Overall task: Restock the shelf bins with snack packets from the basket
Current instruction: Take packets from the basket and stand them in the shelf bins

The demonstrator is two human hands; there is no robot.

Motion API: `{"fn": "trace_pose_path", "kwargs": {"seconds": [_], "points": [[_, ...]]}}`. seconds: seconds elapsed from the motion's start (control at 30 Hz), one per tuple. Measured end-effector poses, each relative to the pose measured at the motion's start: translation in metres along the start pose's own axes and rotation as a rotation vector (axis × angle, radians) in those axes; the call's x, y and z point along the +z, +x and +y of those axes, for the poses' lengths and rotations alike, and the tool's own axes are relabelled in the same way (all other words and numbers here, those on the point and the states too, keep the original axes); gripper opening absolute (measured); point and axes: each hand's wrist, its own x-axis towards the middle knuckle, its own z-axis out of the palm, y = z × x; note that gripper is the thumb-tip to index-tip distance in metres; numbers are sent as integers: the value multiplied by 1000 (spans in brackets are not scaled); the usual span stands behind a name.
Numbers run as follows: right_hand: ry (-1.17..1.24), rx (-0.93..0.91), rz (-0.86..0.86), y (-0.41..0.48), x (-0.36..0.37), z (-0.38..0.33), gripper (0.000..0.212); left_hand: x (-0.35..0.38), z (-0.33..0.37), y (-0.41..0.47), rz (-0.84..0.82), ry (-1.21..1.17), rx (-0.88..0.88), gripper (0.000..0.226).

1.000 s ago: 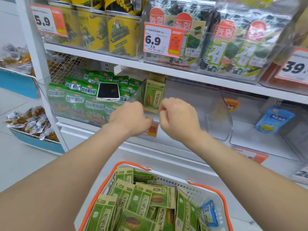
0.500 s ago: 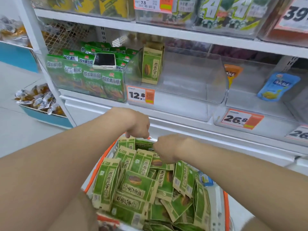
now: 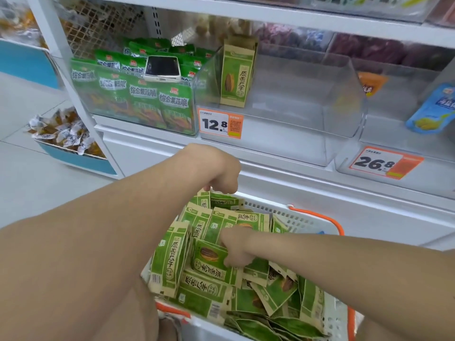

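A white basket (image 3: 307, 219) with orange handles sits low in front of the shelf, heaped with green-and-tan seed packets (image 3: 172, 262) lying at all angles. The hands are apart. The right hand (image 3: 235, 247) is down inside the basket, and its thumb and fingers pinch the edge of a top packet (image 3: 209, 259) that lies on the pile. The left hand (image 3: 218, 171) hangs over the basket's far left corner with its fingers curled downward, just above the packets there. I cannot tell whether it holds anything.

On the shelf above, the clear middle bin (image 3: 307, 114) holds a single seed packet (image 3: 237, 75), which stands upright against the bin's left wall. An orange price tag (image 3: 220, 124) reading 12.8 sits on the bin's front. The left bin (image 3: 81, 99) beside it is packed with bright green snack bags (image 3: 145, 97), and a phone (image 3: 162, 68) lies flat on top of them. The right bin (image 3: 394, 134) contains a blue pouch (image 3: 430, 109) and an orange packet (image 3: 371, 82) further back, and its tag (image 3: 384, 163) reads 26.8. To the left, near the floor, a blue tray (image 3: 81, 161) holds wrapped sweets (image 3: 61, 134).
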Motion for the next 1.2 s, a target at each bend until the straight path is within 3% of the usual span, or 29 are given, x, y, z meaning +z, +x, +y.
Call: {"fn": "trace_pose_path", "kwargs": {"seconds": [0.13, 0.27, 0.37, 0.43, 0.5, 0.6, 0.67, 0.77, 0.9, 0.97, 1.03, 1.13, 1.2], "points": [[116, 0, 18, -16, -43, 16, 21, -3, -6, -1, -42, 30, 2, 21], [236, -10, 236, -50, -95, 31, 19, -7, -14, -9, -57, 74, 9, 45], [412, -65, 407, -78, -124, 39, 14, -12, -16, -18, -54, -27, 26, 65], [603, -47, 584, -93, -139, 43, 26, -18, -17, -25, -7, -161, 40, 66], [631, 12, 853, -102, -150, 48, 47, -24, -18, -31, 136, -416, 76, 51], [726, 33, 1093, -113, -166, 54, 53, -32, -17, -41, 368, -822, 178, 30], [650, 28, 1197, -122, -177, 58, 55, -36, -13, -46, 396, -1041, 209, 32], [289, 58, 1327, -133, -189, 63, 48, -40, -2, -47, 424, -1302, 273, 30], [-221, 131, 1508, -143, -194, 66, 40, -50, 8, -44, 579, -1493, 286, 35], [-286, 110, 1563, -144, -195, 63, 40, -54, 9, -42, 644, -1478, 244, 37], [-46, 96, 1484, -143, -199, 61, 44, -55, 11, -40, 736, -1420, 169, 37], [497, 42, 1347, -148, -210, 66, 47, -53, 14, -36, 830, -1434, 108, 39], [901, -28, 1082, -154, -213, 75, 44, -54, 12, -33, 872, -1471, 65, 40]]}}
